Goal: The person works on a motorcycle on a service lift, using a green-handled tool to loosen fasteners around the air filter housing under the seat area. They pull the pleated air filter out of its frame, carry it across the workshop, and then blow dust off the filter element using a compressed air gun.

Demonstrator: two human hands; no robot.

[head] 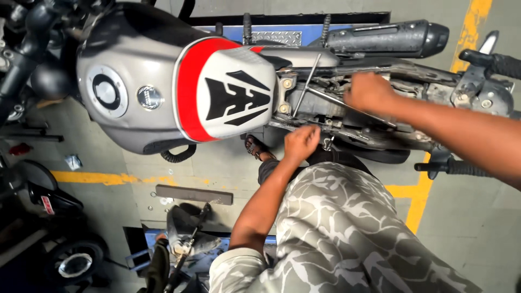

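A grey motorcycle stands below me with its seat off, a grey, red and white fuel tank [217, 87] at the left and the bare frame [325, 116] at the right. My left hand [301, 142] is at the near edge of the frame with its fingers curled shut; whether it holds anything is hidden. My right hand [369, 92] lies on top of the frame, fingers curled down over a long metal rod [331, 100] that runs slantwise beneath it. A second thin rod [306, 84] stands up beside the tank.
A black exhaust [385, 38] lies along the far side. A handlebar grip [502, 64] of another bike juts in at the right, and a footpeg [450, 165] below it. Yellow floor lines [92, 177], a dark bar [194, 194] and bike parts [73, 263] lie at the lower left.
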